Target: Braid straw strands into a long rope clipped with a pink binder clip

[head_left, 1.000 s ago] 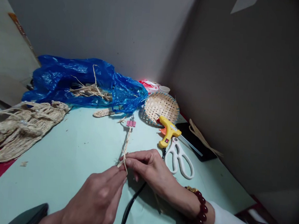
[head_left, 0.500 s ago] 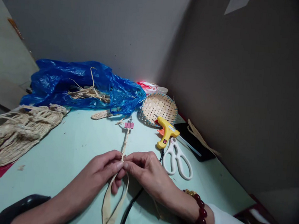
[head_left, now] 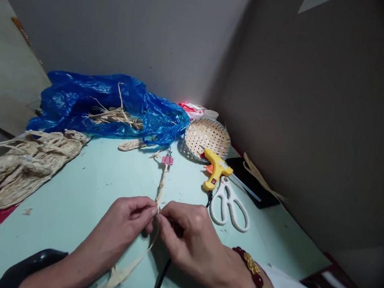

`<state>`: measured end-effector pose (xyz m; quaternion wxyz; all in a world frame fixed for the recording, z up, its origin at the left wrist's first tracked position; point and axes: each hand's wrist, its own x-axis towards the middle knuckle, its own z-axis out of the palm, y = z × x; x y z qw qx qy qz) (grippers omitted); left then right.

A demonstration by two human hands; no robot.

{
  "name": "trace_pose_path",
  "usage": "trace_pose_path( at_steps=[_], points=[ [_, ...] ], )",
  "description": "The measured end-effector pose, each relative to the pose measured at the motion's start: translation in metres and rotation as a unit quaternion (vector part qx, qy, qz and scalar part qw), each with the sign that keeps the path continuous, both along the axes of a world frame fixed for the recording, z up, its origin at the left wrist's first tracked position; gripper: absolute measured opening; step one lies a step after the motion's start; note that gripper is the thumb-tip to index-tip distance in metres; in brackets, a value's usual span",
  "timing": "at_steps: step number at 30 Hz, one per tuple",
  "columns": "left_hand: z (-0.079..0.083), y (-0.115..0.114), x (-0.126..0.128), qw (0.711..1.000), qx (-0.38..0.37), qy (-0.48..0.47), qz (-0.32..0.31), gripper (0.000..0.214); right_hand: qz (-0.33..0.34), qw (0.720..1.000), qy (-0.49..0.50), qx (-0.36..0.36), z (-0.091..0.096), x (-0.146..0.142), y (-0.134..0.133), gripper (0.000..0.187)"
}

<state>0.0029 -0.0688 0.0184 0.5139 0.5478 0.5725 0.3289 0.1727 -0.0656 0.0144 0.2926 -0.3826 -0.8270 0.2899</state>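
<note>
A narrow braid of pale straw-like fibre (head_left: 162, 185) runs toward me from a pink binder clip (head_left: 167, 160) that grips its far end. At the near end, my left hand (head_left: 127, 223) pinches the braid between thumb and forefinger. Close beside it, my right hand (head_left: 194, 234) is closed, thumb and forefinger pressed together on the strands at the same spot. One loose flat strand (head_left: 123, 274) trails from my fingers down to the left. The exact crossing of the strands is hidden behind my fingertips.
Right of my hands lie white scissors (head_left: 230, 205), a yellow glue gun (head_left: 216, 168) and a woven basket (head_left: 207, 138). A blue plastic bag (head_left: 96, 91) with fibre stands at the back. Woven straw soles (head_left: 38, 166) are piled left. A black cable (head_left: 163, 276) runs beneath my right hand.
My right hand has turned and shifted slightly, its knuckles now higher. The loose strands that hung in a loop below my hands have moved, one now swinging left. Both hands still pinch the braid's end.
</note>
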Motion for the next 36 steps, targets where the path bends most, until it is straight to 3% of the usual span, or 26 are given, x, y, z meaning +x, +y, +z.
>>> trace_pose_path(
  at_steps=[3,7,11,13,15,17,19,22,24,26,31,36],
  points=[
    [-0.006,0.0,-0.001,0.999,-0.013,-0.032,0.013,0.022,0.057,0.992,-0.038,0.109,-0.006,-0.001,-0.002,0.019],
    [-0.017,0.0,-0.006,0.988,-0.111,-0.102,0.017,0.029,0.146,0.949,-0.132,0.248,-0.011,0.0,-0.002,0.021],
    [-0.016,-0.003,-0.008,0.986,-0.106,-0.128,0.023,0.03,0.163,0.926,-0.161,0.301,-0.009,0.001,-0.001,0.024],
    [-0.013,-0.003,-0.009,0.988,-0.092,-0.12,0.028,0.026,0.14,0.946,-0.133,0.259,-0.005,0.002,-0.001,0.024],
    [-0.011,-0.004,-0.01,0.988,-0.087,-0.12,0.031,0.024,0.066,0.977,-0.07,0.188,0.001,0.004,0.001,0.023],
    [-0.011,-0.004,-0.011,0.988,-0.087,-0.127,0.031,0.026,-0.032,0.995,0.005,0.098,0.006,0.005,0.004,0.019],
    [-0.012,-0.003,-0.012,0.986,-0.088,-0.139,0.024,0.028,-0.073,0.994,0.068,-0.032,0.007,0.004,0.009,0.02],
    [-0.014,-0.003,-0.011,0.981,-0.105,-0.163,0.011,0.034,0.025,0.955,0.143,-0.257,0.003,0.002,0.016,0.026],
    [-0.014,-0.003,-0.01,0.98,-0.114,-0.165,-0.002,0.039,0.091,0.921,0.181,-0.332,-0.001,0.0,0.02,0.028],
    [-0.014,-0.004,-0.009,0.984,-0.105,-0.146,-0.017,0.035,0.101,0.919,0.178,-0.336,-0.003,-0.001,0.021,0.028],
    [-0.009,-0.011,-0.006,0.996,-0.018,-0.082,-0.028,0.023,0.057,0.96,0.099,-0.255,-0.003,0.0,0.024,0.025],
    [-0.007,-0.017,-0.001,0.998,-0.004,-0.065,-0.018,0.016,0.048,0.958,0.105,-0.264,-0.008,-0.002,0.025,0.022]
  ],
)
